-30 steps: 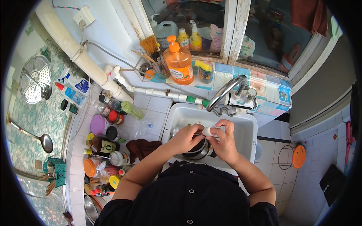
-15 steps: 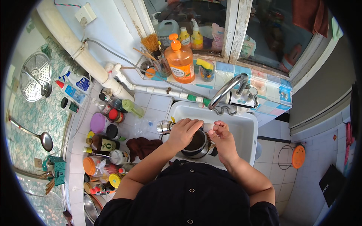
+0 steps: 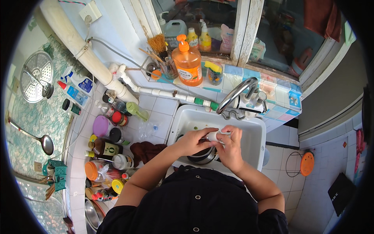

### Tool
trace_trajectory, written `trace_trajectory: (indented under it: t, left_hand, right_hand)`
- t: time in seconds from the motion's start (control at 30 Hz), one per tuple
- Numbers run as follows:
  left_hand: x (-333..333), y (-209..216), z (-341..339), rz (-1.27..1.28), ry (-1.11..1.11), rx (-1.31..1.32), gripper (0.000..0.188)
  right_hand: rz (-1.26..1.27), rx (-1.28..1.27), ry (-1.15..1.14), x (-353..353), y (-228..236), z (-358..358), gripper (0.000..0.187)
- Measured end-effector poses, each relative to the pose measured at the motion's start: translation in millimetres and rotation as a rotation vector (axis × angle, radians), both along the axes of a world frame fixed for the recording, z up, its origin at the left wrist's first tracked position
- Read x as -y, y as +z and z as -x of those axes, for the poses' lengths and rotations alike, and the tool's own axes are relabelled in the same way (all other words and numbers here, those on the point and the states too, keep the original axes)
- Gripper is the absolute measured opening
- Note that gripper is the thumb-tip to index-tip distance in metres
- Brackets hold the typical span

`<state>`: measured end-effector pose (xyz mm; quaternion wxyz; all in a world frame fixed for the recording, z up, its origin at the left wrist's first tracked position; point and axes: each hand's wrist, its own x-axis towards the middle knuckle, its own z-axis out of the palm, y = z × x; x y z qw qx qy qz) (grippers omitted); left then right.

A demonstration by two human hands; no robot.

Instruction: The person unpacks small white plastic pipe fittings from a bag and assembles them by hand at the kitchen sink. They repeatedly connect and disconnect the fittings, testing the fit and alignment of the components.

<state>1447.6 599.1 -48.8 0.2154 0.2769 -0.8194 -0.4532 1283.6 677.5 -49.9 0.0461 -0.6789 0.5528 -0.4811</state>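
Observation:
Both my hands are together over the sink (image 3: 255,134). My right hand (image 3: 230,144) has its fingers pinched on a small white rounded piece (image 3: 213,136), whose exact kind I cannot make out. Curled round the other end of it is my left hand (image 3: 191,142), with its thumb below and its fingers above. Something dark shows between the left thumb and fingers, mostly hidden. A metal pot (image 3: 200,159) stands in the sink under my hands, partly covered by them. The curved chrome faucet (image 3: 233,91) is just beyond, over the sink's far side.
An orange pump bottle (image 3: 187,64) and a glass holding a yellow sponge (image 3: 213,68) stand on the tiled ledge behind the sink. To the left, a brown cloth (image 3: 146,154), a crumpled clear plastic bag (image 3: 150,128) and several jars and bottles crowd the counter.
My left hand has turned, and its fingers have closed in around the white piece. The shiny metal cylinder that stuck out left of that hand is out of sight.

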Motion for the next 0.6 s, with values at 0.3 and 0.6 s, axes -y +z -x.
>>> trace_trajectory:
  t: [0.3, 0.6]
  left_hand:
    - [9, 0, 6, 0.546, 0.069, -0.031, 0.045]
    - [4, 1, 8, 0.622, 0.128, -0.004, 0.047]
  right_hand:
    - [-0.158, 0.107, 0.062, -4, 17, 4, 0.021]
    - [-0.150, 0.235, 0.015, -2, 13, 0, 0.018]
